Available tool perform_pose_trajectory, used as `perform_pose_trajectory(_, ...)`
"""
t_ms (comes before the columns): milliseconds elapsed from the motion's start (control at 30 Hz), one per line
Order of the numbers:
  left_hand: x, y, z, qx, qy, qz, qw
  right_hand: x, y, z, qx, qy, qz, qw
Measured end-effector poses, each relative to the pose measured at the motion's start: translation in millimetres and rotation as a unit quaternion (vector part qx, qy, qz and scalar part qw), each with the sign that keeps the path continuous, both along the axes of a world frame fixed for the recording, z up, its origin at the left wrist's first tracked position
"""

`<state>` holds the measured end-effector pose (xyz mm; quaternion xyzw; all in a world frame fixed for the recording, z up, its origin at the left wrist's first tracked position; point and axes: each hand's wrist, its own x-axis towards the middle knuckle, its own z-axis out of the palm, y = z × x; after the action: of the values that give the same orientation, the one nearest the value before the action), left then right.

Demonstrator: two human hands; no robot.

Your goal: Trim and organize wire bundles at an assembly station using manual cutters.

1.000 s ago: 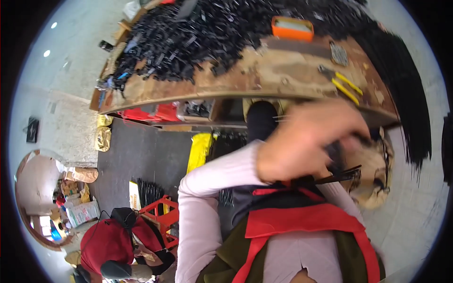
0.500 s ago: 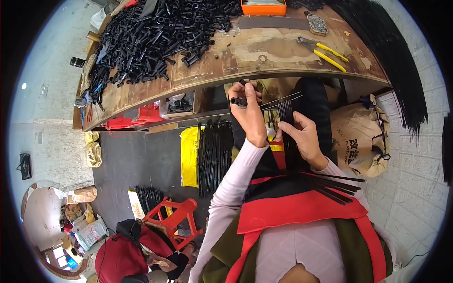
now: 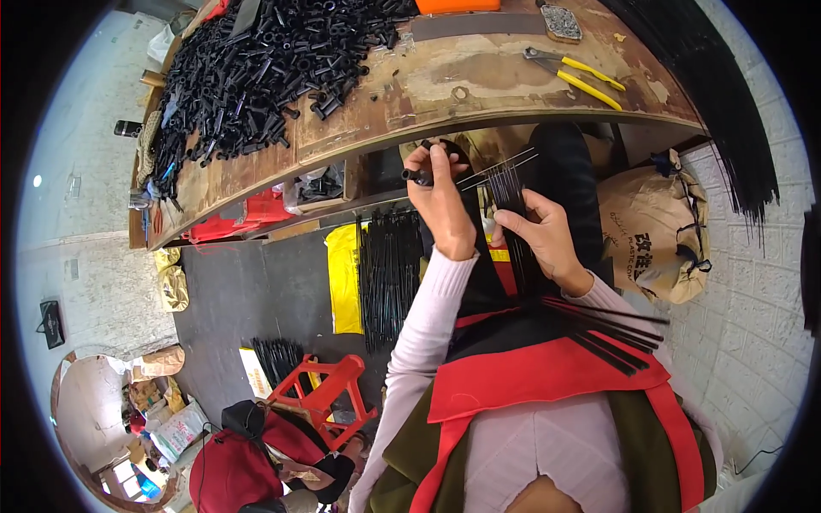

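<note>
Watching remotely, I saw the left hand [image 3: 441, 200], blurred earlier, now crisp, curled around black tubes [image 3: 416, 177] at ten o'clock from the right hand [image 3: 549, 241], pinched on black rods [image 3: 506, 186].

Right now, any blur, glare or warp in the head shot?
Head view: left hand and right hand look fairly sharp; head view: fisheye bows the workbench's front edge, corners black; head view: small glints on the pile of black parts, a bright spot at far left, dimmer light beneath the workbench.
</note>
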<state>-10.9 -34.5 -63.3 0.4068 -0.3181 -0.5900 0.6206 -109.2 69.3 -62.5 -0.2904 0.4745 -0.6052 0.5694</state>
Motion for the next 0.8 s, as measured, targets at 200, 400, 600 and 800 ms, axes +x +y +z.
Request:
perform_pose_trajectory(200, 33.6, 11.4, 2.3, 0.089, 0.104, -0.207, 0.969, -3.9, 1.2, 0.7, 0.032, 0.003, 0.01, 0.999)
perform_pose_trajectory(400, 43.7, 9.2, 2.6, 0.154, 0.175, -0.273, 0.933, -1.0, 1.9, 2.7, 0.026, -0.039, 0.004, 0.999)
perform_pose_trajectory(600, 38.9, 10.5, 10.7, 0.143, 0.16, -0.282, 0.935, -3.4, 1.7, 7.8, 0.032, -0.026, 0.013, 0.999)
perform_pose_trajectory(800, 37.8, 11.0, 13.8, 0.135, 0.155, -0.293, 0.934, -3.0, 2.2, 10.2, 0.025, -0.019, 0.01, 0.999)
